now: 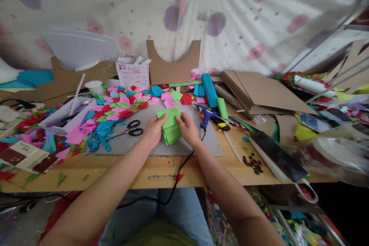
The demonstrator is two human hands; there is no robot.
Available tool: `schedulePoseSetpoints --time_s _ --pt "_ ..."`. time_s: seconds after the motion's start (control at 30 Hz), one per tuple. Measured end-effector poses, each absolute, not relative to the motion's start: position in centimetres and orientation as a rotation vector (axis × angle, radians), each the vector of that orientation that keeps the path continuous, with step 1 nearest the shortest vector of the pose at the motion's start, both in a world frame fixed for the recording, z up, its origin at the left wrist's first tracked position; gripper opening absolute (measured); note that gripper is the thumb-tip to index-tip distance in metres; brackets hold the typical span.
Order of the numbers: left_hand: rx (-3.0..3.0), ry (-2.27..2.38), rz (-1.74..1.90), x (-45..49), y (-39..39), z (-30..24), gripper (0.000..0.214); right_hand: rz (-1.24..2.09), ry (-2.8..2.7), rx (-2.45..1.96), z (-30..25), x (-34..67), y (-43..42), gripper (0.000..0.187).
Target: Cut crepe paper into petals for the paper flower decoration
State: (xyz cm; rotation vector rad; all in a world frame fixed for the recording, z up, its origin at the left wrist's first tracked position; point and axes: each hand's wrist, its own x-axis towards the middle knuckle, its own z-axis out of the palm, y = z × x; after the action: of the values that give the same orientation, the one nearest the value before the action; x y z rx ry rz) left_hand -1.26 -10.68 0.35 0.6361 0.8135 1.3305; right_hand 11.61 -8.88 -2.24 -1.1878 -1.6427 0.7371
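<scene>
Between my two hands is a folded stack of green crepe paper (170,127), held up over the grey cutting mat (161,149). My left hand (155,130) pinches its left edge, thumb on top. My right hand (186,127) grips the right edge the same way; the fingers beneath are hidden by the paper. Black-handled scissors (134,128) lie left of my left hand. A blue glue gun (205,116) rests just right of my right hand, its black cord running down past the table edge.
Colourful paper petals (127,102) pile up behind the scissors. A white tray of pens (69,117) sits at left, a cardboard stack (259,92) at back right. Dark small discs (253,164) and a long black-topped object (278,155) lie at right. A yellow-black cutter (221,124) is beside the glue gun.
</scene>
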Motion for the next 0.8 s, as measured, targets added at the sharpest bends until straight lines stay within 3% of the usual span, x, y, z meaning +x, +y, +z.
schedulePoseSetpoints --time_s 0.3,0.4,0.53,0.8 --pt "0.658 0.924 1.429 -1.3 -9.8 -1.0 0.042 0.633 -1.756 -1.298 -3.2 11.4 -8.4 0.022" --pt "0.626 0.937 1.404 -1.5 -9.4 -1.7 0.041 0.484 -1.798 -1.4 -2.9 11.4 -8.7 0.015" --pt "0.627 0.96 1.327 -1.9 -8.8 -2.3 0.04 0.118 -1.907 -1.306 -0.8 11.8 -8.7 0.032" --pt "0.72 0.925 1.275 -2.5 -8.3 -2.8 0.039 0.164 -2.284 -1.266 1.2 11.5 -6.4 0.008"
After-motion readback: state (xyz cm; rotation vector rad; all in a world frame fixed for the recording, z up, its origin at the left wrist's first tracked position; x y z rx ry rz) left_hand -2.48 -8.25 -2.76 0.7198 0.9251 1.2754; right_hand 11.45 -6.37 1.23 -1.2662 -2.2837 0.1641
